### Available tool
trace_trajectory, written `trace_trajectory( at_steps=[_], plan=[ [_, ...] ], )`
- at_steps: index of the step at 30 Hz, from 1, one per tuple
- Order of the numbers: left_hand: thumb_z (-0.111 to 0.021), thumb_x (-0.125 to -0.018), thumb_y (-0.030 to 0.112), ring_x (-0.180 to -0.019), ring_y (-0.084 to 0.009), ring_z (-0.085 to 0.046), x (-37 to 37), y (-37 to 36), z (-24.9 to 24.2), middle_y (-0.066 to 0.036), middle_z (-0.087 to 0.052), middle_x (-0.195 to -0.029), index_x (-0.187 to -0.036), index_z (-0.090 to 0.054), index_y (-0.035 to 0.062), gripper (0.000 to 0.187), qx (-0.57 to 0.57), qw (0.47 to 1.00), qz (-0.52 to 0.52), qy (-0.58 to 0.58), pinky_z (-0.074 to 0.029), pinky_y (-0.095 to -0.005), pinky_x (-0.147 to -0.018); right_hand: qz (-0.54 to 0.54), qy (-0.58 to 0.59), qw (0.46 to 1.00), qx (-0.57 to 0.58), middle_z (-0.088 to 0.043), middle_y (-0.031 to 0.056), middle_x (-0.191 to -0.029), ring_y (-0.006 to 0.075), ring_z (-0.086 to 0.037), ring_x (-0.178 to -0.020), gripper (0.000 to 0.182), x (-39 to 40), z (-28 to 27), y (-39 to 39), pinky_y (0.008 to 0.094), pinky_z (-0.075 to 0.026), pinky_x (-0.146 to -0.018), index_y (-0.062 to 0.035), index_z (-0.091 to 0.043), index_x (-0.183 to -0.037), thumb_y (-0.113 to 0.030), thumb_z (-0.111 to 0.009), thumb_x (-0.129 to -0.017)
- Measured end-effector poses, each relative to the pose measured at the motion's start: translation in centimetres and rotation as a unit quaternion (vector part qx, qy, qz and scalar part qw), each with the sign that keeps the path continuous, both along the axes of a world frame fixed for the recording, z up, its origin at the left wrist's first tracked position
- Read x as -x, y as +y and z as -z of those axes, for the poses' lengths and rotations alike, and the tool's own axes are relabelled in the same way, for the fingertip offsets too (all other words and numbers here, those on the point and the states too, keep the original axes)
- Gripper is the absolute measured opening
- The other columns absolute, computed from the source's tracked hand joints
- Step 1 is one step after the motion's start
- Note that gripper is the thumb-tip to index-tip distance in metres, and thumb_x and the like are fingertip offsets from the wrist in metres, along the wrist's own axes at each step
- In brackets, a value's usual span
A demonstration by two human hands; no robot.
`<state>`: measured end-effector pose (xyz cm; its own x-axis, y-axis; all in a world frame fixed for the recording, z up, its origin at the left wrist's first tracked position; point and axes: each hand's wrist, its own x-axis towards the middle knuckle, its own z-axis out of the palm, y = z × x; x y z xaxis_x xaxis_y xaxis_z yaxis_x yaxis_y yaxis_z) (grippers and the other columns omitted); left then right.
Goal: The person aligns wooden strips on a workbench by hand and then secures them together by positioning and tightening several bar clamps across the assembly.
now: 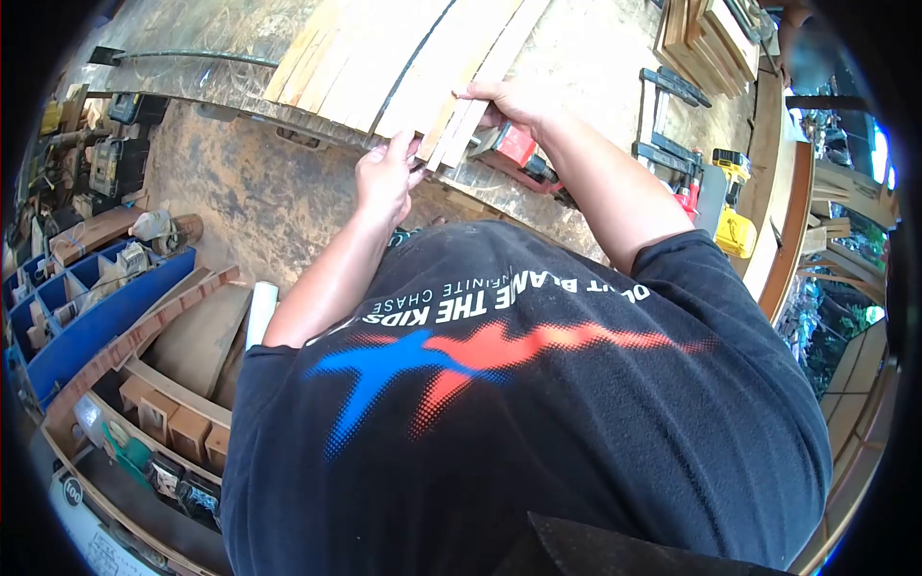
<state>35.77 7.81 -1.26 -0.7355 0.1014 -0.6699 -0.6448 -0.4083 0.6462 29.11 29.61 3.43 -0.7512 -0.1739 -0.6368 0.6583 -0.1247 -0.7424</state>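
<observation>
Several light wooden boards lie side by side on the workbench, with a dark line running between two of them. At their right side are narrow wooden strips whose ends reach the bench's near edge. My left hand is closed at the near end of the strips, thumb and fingers pinching there; some fingertips are hidden. Farther up on the right side, my right hand grips the strips with its thumb on top and its other fingers partly hidden. A red and black tool lies below my right wrist.
Black clamps lie on the bench at right, near yellow tool parts. Stacked wood pieces stand at the back right. A long metal bar lies at upper left. A blue divided tray is at lower left.
</observation>
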Motion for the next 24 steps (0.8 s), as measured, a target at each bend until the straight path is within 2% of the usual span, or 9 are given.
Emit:
trace_trajectory(
  at_steps=[5,7,9,11,13,14,16,17,24],
  plan=[
    [-0.064,-0.103,0.041,-0.102,-0.0155,-0.068,0.6,-1.3,0.8,-0.005,-0.069,-0.119,-0.127,-0.061,0.0050,0.044,0.012,0.997,0.070,-0.011,-0.057,-0.0365,-0.087,0.019,0.054,0.998,0.006,-0.073,0.0085,-0.098,0.0179,-0.071,-0.087,0.042,-0.4,3.2,2.7,0.0317,-0.059,-0.079,0.0021,-0.071,-0.113,-0.033,-0.079,-0.091],
    [-0.065,-0.102,0.041,-0.099,-0.0145,-0.067,0.8,-1.7,0.6,-0.004,-0.068,-0.115,-0.127,-0.061,0.0049,0.044,-0.013,0.995,0.094,-0.017,-0.058,-0.0373,-0.085,-0.014,0.137,0.915,-0.380,-0.074,0.0101,-0.099,0.0213,-0.072,-0.091,0.045,-0.8,0.3,1.7,0.0344,-0.058,-0.083,0.0008,-0.072,-0.112,-0.036,-0.081,-0.088],
    [-0.065,-0.102,0.040,-0.093,-0.0137,-0.066,1.3,-2.1,0.2,-0.003,-0.067,-0.110,-0.126,-0.061,0.0045,0.044,-0.033,0.992,0.118,-0.021,-0.060,-0.0365,-0.079,-0.046,0.228,0.818,-0.526,-0.074,0.0117,-0.101,0.0247,-0.072,-0.094,0.045,-2.3,-4.4,0.0,0.0366,-0.058,-0.086,-0.0016,-0.072,-0.112,-0.038,-0.082,-0.086],
    [-0.065,-0.102,0.040,-0.083,-0.0130,-0.065,1.7,-2.8,0.1,-0.001,-0.066,-0.103,-0.126,-0.061,0.0038,0.044,-0.048,0.988,0.142,-0.020,-0.061,-0.0342,-0.071,-0.076,0.343,0.812,-0.466,-0.073,0.0131,-0.104,0.0281,-0.072,-0.096,0.044,-5.0,-8.4,-2.6,0.0381,-0.058,-0.088,-0.0050,-0.073,-0.112,-0.038,-0.083,-0.084],
    [-0.067,-0.099,0.042,-0.105,-0.0189,-0.066,2.2,-4.0,1.5,-0.009,-0.067,-0.121,-0.130,-0.059,0.0034,0.051,-0.027,0.986,0.155,-0.054,-0.057,-0.0378,-0.084,-0.406,0.369,0.711,-0.440,-0.070,0.0141,-0.115,0.0305,-0.068,-0.108,0.034,-5.9,-10.6,-5.5,0.0437,-0.057,-0.089,-0.0099,-0.074,-0.111,-0.029,-0.074,-0.084],
    [-0.066,-0.100,0.040,-0.092,-0.0153,-0.066,2.7,-3.9,2.0,-0.007,-0.069,-0.112,-0.127,-0.062,0.0049,0.045,-0.019,0.985,0.167,-0.035,-0.054,-0.0325,-0.070,-0.455,0.338,0.699,-0.437,-0.068,0.0134,-0.118,0.0319,-0.065,-0.110,0.032,-6.3,-10.5,-6.3,0.0455,-0.054,-0.094,-0.0084,-0.074,-0.111,-0.024,-0.067,-0.085],
    [-0.056,-0.106,0.042,-0.067,-0.0083,-0.063,3.2,-3.5,2.7,-0.001,-0.072,-0.097,-0.121,-0.066,0.0086,0.038,0.020,0.982,0.187,-0.009,-0.044,-0.0229,-0.044,-0.456,0.576,0.535,-0.418,-0.070,0.0081,-0.116,0.0259,-0.060,-0.120,0.028,-5.6,-2.9,-5.2,0.0441,-0.047,-0.103,-0.0094,-0.075,-0.107,-0.025,-0.062,-0.089],
    [-0.054,-0.107,0.041,-0.076,-0.0088,-0.068,2.8,-3.3,2.7,-0.002,-0.073,-0.102,-0.125,-0.064,0.0078,0.039,0.030,0.984,0.175,-0.007,-0.051,-0.0233,-0.051,-0.487,0.570,0.501,-0.432,-0.071,0.0046,-0.112,0.0221,-0.057,-0.122,0.026,-5.5,-2.4,-5.3,0.0403,-0.047,-0.100,-0.0118,-0.076,-0.103,-0.027,-0.061,-0.088],
    [-0.060,-0.106,0.038,-0.079,-0.0165,-0.071,1.6,-2.2,2.3,-0.010,-0.071,-0.098,-0.110,-0.067,0.0006,0.038,0.012,0.992,0.122,0.023,-0.056,-0.0305,-0.058,-0.445,0.629,0.400,-0.497,-0.069,0.0012,-0.101,0.0216,-0.059,-0.104,0.025,-5.3,-0.7,-5.9,0.0353,-0.048,-0.086,-0.0092,-0.073,-0.098,-0.028,-0.060,-0.087]
  ],
)
